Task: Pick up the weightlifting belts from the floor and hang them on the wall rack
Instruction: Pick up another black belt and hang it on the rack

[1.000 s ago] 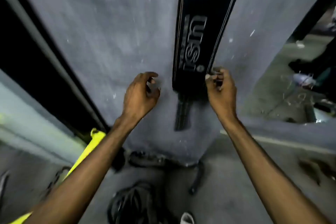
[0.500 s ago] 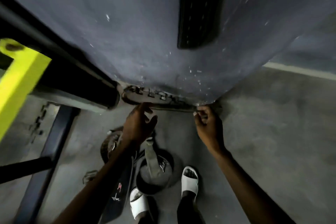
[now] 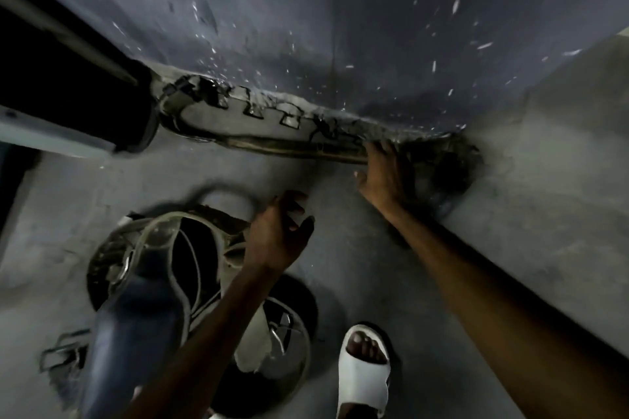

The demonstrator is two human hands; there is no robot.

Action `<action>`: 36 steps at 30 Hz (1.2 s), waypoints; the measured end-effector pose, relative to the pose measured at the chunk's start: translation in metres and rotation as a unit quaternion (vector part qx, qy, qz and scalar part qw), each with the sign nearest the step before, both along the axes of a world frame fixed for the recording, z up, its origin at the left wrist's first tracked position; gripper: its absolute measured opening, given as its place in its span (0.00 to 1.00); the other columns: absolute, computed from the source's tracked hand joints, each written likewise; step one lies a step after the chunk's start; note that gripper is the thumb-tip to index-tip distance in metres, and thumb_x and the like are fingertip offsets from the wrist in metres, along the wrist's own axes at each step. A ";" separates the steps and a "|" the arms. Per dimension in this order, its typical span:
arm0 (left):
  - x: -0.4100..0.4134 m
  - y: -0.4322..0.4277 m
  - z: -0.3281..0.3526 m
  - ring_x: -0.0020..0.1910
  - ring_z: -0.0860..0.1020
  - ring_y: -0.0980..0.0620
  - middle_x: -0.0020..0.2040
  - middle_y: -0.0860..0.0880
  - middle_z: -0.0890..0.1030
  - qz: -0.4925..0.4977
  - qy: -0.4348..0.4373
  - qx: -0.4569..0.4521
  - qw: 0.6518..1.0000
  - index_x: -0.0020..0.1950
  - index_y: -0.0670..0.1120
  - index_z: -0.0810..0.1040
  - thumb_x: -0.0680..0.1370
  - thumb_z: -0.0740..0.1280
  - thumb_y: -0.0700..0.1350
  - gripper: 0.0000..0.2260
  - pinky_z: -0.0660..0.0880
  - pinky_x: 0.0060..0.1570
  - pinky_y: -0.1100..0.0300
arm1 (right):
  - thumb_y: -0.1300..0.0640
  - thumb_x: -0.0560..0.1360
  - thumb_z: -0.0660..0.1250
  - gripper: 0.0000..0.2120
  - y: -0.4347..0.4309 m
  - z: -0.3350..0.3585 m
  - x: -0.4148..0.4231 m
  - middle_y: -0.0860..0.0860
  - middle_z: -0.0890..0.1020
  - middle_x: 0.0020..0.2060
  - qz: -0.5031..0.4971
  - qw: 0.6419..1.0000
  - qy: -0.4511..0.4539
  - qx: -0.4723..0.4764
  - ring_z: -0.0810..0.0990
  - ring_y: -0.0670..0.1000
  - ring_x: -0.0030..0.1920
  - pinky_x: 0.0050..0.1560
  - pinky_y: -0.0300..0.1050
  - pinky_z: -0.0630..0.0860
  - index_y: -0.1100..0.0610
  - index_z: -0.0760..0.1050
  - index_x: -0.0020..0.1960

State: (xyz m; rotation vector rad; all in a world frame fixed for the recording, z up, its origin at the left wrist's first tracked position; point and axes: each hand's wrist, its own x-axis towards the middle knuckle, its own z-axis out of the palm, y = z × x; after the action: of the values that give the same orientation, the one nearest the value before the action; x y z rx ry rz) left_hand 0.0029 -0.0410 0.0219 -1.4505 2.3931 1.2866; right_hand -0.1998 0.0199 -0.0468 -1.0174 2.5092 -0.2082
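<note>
A long worn belt (image 3: pixel 258 133) with metal buckles lies flat on the floor along the foot of the grey wall (image 3: pixel 340 27). My right hand (image 3: pixel 384 170) rests on its right end, fingers stretched over it and thumb apart, not closed around it. My left hand (image 3: pixel 279 235) hovers open, fingers spread, just right of a coiled belt (image 3: pixel 160 248) on the floor. A second coiled belt (image 3: pixel 272 333) with a metal buckle lies under my left forearm. The wall rack and the hanging belt are out of view.
A black post base (image 3: pixel 78 102) stands at the left against the wall. A dark, crumbled patch (image 3: pixel 449 170) marks the wall's corner by my right hand. My bent knee (image 3: pixel 129 333) and my foot in a white sandal (image 3: pixel 364 374) are below. Grey concrete floor (image 3: pixel 527 214) spreads right.
I have bent lower toward the floor. My right hand has reached the end of the long belt by the wall. My left hand has shifted right, staying open above the coiled belts.
</note>
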 end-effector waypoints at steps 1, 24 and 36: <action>0.003 -0.001 -0.014 0.41 0.80 0.55 0.50 0.53 0.82 0.000 0.000 0.004 1.000 0.62 0.49 0.78 0.75 0.73 0.46 0.16 0.77 0.42 0.60 | 0.53 0.75 0.72 0.24 -0.005 -0.012 -0.008 0.56 0.75 0.68 0.025 0.999 0.027 0.036 0.71 0.60 0.71 0.73 0.58 0.63 0.52 0.73 0.70; 0.077 0.004 0.284 0.48 0.86 0.49 0.46 0.46 0.87 0.278 0.250 0.341 0.862 0.53 0.45 0.83 0.78 0.69 0.52 0.12 0.81 0.48 0.60 | 0.65 0.76 0.70 0.12 0.028 0.346 0.116 0.54 0.86 0.53 -0.103 0.916 -0.249 -0.298 0.82 0.50 0.55 0.58 0.41 0.75 0.62 0.83 0.60; 0.106 0.028 0.638 0.44 0.85 0.57 0.45 0.50 0.87 0.134 0.375 0.197 0.896 0.62 0.35 0.80 0.78 0.69 0.36 0.13 0.79 0.45 0.66 | 0.62 0.77 0.69 0.09 0.104 0.694 0.188 0.51 0.88 0.48 -0.134 0.825 -0.394 -0.383 0.86 0.48 0.48 0.49 0.39 0.80 0.56 0.83 0.55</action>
State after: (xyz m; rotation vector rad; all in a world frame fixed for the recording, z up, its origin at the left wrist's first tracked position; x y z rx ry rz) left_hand 0.1093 -0.0125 0.6595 -1.3401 2.0771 2.6160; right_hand -0.0119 0.1238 0.6475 -0.5934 1.7419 -1.4830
